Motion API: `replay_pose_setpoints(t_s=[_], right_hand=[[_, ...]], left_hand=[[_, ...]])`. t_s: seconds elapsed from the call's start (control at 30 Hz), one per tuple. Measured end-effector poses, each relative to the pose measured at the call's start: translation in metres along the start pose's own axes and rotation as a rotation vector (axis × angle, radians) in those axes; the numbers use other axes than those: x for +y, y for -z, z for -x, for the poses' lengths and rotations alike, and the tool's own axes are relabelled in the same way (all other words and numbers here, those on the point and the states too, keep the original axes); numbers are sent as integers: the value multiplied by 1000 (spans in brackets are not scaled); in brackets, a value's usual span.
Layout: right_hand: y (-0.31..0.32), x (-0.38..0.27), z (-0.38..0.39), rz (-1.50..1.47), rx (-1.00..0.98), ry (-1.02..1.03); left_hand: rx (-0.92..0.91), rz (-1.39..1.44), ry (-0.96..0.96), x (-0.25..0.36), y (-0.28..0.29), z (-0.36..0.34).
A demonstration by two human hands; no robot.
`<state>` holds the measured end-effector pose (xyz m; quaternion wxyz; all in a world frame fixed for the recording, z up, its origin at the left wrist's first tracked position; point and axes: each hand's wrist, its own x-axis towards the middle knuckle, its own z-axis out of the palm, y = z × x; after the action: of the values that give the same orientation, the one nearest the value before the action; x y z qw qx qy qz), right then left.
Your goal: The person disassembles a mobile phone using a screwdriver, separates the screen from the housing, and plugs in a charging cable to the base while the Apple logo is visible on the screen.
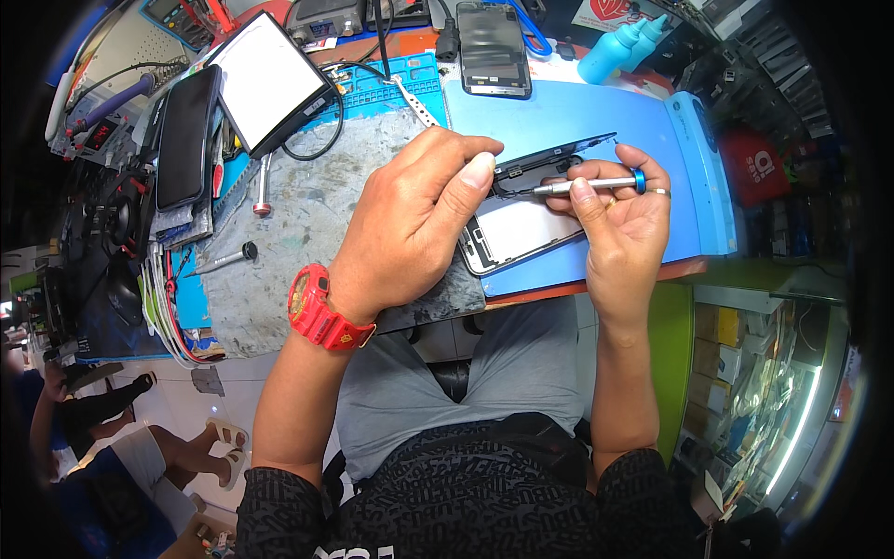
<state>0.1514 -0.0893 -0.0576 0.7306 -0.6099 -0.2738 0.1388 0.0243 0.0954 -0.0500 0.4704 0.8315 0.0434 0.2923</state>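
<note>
An opened phone lies near the front edge of the table, tilted on a blue mat. Its display panel [563, 149] is raised at an angle above the phone's white-and-black housing [526, 238]. My left hand [400, 224] pinches the panel's left end between thumb and fingers. In my right hand [622, 224] is a slim silver screwdriver [610, 184] with a blue cap, held nearly level. Its tip points left into the gap between panel and housing; what the tip touches is too small to tell.
Left of my hands, a grey cloth [307, 186] bears two screwdrivers [264, 191] [223, 259]. Behind stand a white-faced panel [270, 84], a dark phone [186, 140], tweezers [414, 102], a loose phone screen [492, 51] and light-blue bottles [610, 54]. Another person's legs [191, 447] show lower left.
</note>
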Motion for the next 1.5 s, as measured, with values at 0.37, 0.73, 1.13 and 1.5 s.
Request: replay_pose_setpoints(t_s=[0.37,0.73,1.13,1.5], right_hand=[[-3,-2,2,23,-33,70],[-16,-38,-19,669,-366,601],[-22,-59,-37,834,-461,654],[-29,-62,-43,835,-447,711]], left_hand=[[-2,-4,-4,0,0,0],[-27,17,43,3,2,-1],[-23,25,23,0,1,0],[-9,21,-2,-3,0,0]])
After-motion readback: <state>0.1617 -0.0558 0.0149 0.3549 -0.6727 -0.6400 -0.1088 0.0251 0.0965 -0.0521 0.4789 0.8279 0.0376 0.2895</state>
